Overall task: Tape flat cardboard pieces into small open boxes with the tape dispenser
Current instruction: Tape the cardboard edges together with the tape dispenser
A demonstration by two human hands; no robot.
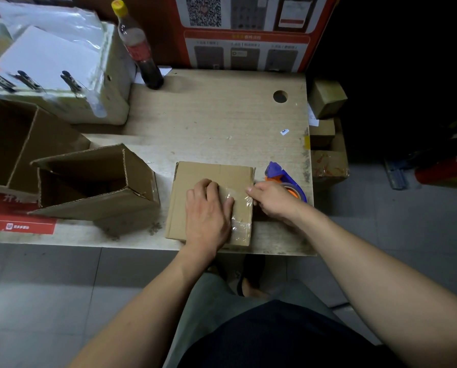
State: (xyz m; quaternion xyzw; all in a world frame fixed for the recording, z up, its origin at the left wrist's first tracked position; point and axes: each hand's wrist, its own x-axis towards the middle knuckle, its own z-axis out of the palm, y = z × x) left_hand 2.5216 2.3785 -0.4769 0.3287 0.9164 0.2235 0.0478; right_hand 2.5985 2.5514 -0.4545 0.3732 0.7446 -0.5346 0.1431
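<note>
A small brown cardboard box (195, 172) lies near the table's front edge, its taped bottom facing up. Clear tape (240, 224) runs along its right side. My left hand (209, 208) lies on top of the box, fingers pressing down on the tape. My right hand (273, 199) is at the box's right edge, fingers curled around the blue and orange tape dispenser (285, 179), which stands on the table just beside the box. The lower part of the dispenser is hidden by my hand.
An open cardboard box (94, 181) lies tipped to the left, with another open box (15, 144) behind it. A dark bottle (142, 49) stands at the back. A white foam box (110, 83) fills the back left. Small boxes (327, 99) sit off the table's right edge.
</note>
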